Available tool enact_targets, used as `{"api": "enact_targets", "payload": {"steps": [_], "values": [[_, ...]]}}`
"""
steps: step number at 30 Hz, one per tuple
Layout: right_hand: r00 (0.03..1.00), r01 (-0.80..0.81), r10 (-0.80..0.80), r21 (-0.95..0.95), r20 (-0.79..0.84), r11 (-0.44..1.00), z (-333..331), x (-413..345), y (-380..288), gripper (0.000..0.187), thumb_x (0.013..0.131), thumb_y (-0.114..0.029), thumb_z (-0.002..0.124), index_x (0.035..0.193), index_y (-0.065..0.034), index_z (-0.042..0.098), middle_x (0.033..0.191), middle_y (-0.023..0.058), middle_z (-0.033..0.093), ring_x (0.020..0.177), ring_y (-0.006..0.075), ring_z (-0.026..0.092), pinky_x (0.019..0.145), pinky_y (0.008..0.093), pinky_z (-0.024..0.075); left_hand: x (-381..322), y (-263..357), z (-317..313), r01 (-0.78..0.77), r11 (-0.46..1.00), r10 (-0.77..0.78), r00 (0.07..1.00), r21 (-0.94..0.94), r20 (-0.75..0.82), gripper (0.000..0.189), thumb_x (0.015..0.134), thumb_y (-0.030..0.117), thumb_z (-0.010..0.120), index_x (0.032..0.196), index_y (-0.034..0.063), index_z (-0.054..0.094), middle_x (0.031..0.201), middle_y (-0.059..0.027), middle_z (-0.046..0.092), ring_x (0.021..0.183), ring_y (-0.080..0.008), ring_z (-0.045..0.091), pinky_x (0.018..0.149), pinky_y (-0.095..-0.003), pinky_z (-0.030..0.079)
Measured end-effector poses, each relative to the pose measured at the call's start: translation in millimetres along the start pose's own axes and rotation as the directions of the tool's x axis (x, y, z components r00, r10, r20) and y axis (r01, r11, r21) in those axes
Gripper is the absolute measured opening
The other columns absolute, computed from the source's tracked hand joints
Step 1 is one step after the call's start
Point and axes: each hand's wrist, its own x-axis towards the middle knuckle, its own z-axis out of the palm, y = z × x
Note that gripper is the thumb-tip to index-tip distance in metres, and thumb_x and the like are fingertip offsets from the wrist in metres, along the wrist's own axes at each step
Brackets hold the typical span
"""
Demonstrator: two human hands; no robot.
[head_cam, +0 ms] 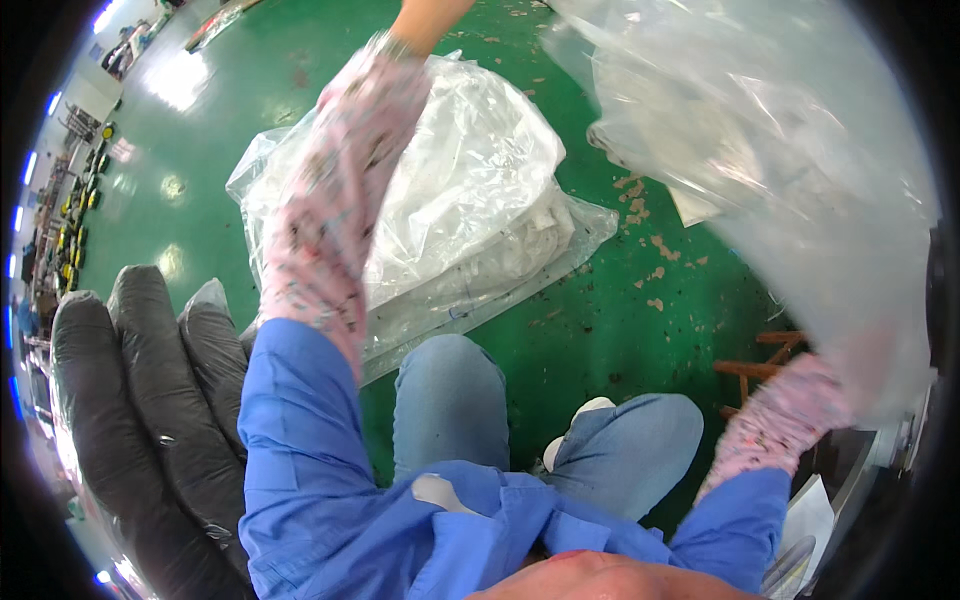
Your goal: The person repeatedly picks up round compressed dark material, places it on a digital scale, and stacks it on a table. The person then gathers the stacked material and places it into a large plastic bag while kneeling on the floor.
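Observation:
A large clear plastic bag [795,172] hangs raised on the right side of the view, blurred in places. My right hand [881,352] shows only as a faint pinkish patch through its lower part; the plastic hides the fingers. My left arm, in a pink patterned sleeve cover [337,195], stretches forward to the top edge; the left hand itself is out of view beyond the wrist. Below that arm, a bulky clear plastic bag [480,165] with white, soft-looking contents lies on the green floor. A pale yellowish sheet [690,206] shows at the raised bag's lower edge.
Dark stuffed rolls in clear plastic [165,390] lie close on my left. A brown wooden stool or frame [750,367] stands at the right, near white paper [814,510]. Yellow-and-black items [79,217] line the far left. The green floor [630,300] has worn patches.

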Motion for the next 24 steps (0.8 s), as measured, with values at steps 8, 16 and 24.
{"api": "enact_targets", "payload": {"steps": [8, 16, 24], "values": [[0.526, -0.827, 0.702, 0.481, 0.481, 0.290, 179, -328, 293, 0.039, 0.103, -0.030, 0.045, 0.132, -0.0045, 0.045, 0.137, 0.0156, 0.051, 0.121, 0.0347, 0.054, 0.103, 0.0531, 0.0434, -273, -26, -86, 0.367, -0.554, -0.402, 0.668, -0.747, 0.626, 0.072, 0.097, 0.053, 0.040, 0.146, 0.0014, 0.033, 0.150, -0.0202, 0.035, 0.134, -0.0350, 0.040, 0.110, -0.0532, 0.034], [0.305, -0.707, 0.925, 0.705, 0.226, 0.061, -60, -485, 388, 0.090, 0.085, -0.070, 0.048, 0.149, -0.0101, 0.027, 0.157, 0.0152, 0.021, 0.144, 0.0387, 0.018, 0.110, 0.0697, 0.0149, -359, -212, -233, 0.601, 0.510, -0.804, 0.588, -0.615, -0.092, 0.038, 0.090, 0.006, 0.051, 0.125, -0.0041, 0.059, 0.122, -0.0114, 0.062, 0.109, -0.0174, 0.059, 0.095, -0.0309, 0.047], [0.397, -0.623, 0.813, 0.525, -0.426, 0.580, -205, -356, 501, 0.030, 0.098, -0.034, 0.052, 0.112, -0.0077, 0.061, 0.104, 0.0049, 0.065, 0.088, 0.0175, 0.062, 0.071, 0.0320, 0.0536, -336, -219, -178, 0.803, 0.507, -0.801, 0.573, -0.312, 0.174, 0.037, 0.090, 0.014, 0.057, 0.122, -0.0015, 0.063, 0.110, -0.0091, 0.066, 0.098, -0.0160, 0.060, 0.088, -0.0243, 0.044]]}}
